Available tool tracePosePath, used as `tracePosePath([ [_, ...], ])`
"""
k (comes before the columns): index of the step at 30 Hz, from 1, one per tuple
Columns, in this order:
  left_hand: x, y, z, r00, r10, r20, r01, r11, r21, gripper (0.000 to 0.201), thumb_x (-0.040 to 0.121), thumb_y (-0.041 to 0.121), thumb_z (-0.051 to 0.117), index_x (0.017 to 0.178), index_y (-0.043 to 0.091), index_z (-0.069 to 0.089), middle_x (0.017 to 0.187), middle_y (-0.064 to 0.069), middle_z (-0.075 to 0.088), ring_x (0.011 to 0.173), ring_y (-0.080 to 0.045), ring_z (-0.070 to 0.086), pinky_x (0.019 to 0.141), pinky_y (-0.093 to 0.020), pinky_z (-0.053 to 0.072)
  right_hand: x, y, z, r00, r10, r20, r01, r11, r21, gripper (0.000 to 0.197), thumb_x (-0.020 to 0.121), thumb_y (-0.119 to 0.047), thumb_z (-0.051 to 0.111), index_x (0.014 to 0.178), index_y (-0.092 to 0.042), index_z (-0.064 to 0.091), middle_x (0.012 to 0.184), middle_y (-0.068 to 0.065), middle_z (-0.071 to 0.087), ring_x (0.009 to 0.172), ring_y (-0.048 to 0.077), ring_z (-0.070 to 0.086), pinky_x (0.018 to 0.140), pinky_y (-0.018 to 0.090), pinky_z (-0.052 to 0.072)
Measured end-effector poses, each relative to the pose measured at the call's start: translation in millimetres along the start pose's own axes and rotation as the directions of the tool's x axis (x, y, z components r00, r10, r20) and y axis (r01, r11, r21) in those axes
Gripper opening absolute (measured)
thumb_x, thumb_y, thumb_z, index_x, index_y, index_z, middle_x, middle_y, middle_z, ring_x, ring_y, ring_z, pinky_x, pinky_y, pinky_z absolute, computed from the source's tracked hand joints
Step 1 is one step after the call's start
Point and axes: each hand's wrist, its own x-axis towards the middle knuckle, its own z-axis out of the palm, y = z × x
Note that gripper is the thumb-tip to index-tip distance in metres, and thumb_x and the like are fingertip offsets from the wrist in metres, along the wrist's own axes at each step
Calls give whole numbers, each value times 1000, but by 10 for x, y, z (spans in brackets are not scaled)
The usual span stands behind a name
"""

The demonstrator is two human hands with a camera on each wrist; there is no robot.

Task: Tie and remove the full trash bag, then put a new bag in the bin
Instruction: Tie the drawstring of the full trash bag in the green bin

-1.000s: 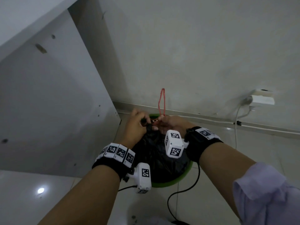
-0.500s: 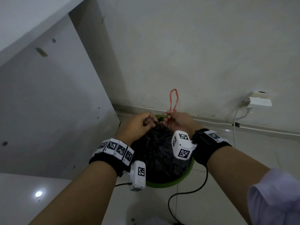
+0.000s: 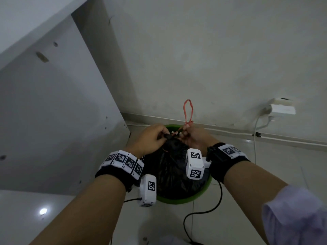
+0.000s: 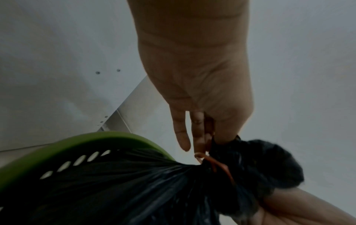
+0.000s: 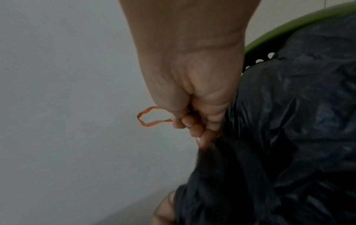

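Fingers of the right hand curl round the red tie, its loop standing above them; the left hand pinches the gathered neck of the black bag. The bag sits in the green bin on the floor, by the wall. A white panel stands close left; a cable trails below.

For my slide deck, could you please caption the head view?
Both hands tie a red drawstring around the gathered neck of a black trash bag in a green bin.
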Motion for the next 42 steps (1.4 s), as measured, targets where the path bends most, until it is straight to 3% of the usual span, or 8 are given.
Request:
tracePosePath([
  [12, -15, 20, 221, 900, -413, -136, 283, 793, -539, 11, 76, 12, 72, 75, 21, 67, 82, -9, 72, 79, -27, 68, 83, -50, 56, -132, -38, -67, 982, -164, 94, 183, 950, -251, 32, 99, -11, 43, 71, -11, 59, 58, 0, 35, 47, 9, 30, 48, 25, 23],
  [16, 27, 44, 256, 897, -419, -140, 256, 750, -609, 17, 84, -2, 68, 83, 14, 68, 87, -16, 71, 79, -24, 65, 84, -48, 55, -206, -72, -72, 951, -235, 203, 306, 817, -489, 22, 98, -8, 46, 83, -12, 62, 63, -1, 48, 53, 8, 38, 47, 18, 29],
  [21, 57, 55, 268, 900, -403, -167, 225, 757, -614, 31, 86, -7, 61, 80, 23, 66, 70, 9, 70, 68, -6, 64, 71, -28, 54, -261, -93, -56, 929, -266, 257, 367, 750, -550, 26, 96, 1, 45, 95, -18, 62, 69, 1, 62, 52, 6, 49, 46, 14, 38],
  [26, 54, 15, 279, 920, -365, -141, 252, 829, -500, 22, 87, -1, 62, 84, 21, 67, 90, -6, 71, 84, -22, 66, 84, -39, 54, -199, -232, -181, 959, -262, 107, 282, 845, -455, 18, 98, 0, 44, 93, 0, 61, 69, 9, 56, 50, 8, 54, 46, 17, 49],
  [30, 60, 34, 279, 932, -250, -263, 172, 943, -286, 15, 84, -2, 64, 90, 11, 68, 98, -3, 62, 94, -15, 59, 79, -6, 41, -163, -260, -213, 978, -205, 30, 206, 946, -251, 28, 102, -11, 40, 79, -7, 56, 69, 7, 54, 61, 16, 53, 49, 22, 53],
  [35, 78, -23, 333, 937, -332, -105, 238, 832, -501, 17, 96, -1, 48, 94, 15, 52, 113, -8, 69, 107, -19, 63, 95, -31, 48, -34, -246, -233, 995, -40, -91, 50, 993, 104, 34, 103, -11, 35, 73, -10, 51, 61, 4, 65, 70, 22, 57, 66, 36, 51],
  [39, 75, 15, 334, 944, -330, -1, 277, 791, -545, 17, 99, 0, 42, 93, 15, 46, 103, -10, 66, 96, -18, 61, 87, -34, 49, -37, -231, -195, 1000, 22, -11, -17, 943, 332, 34, 103, -10, 27, 77, -6, 48, 102, 22, 62, 100, 35, 59, 90, 49, 46],
  [42, 87, -15, 317, 947, -319, 27, 286, 803, -523, 19, 100, 3, 42, 91, 19, 45, 92, -1, 62, 89, -15, 56, 78, -25, 46, -56, -230, -154, 1000, 1, 16, -7, 914, 405, 37, 102, -12, 26, 70, -10, 44, 72, 17, 66, 75, 32, 63, 90, 48, 47],
])
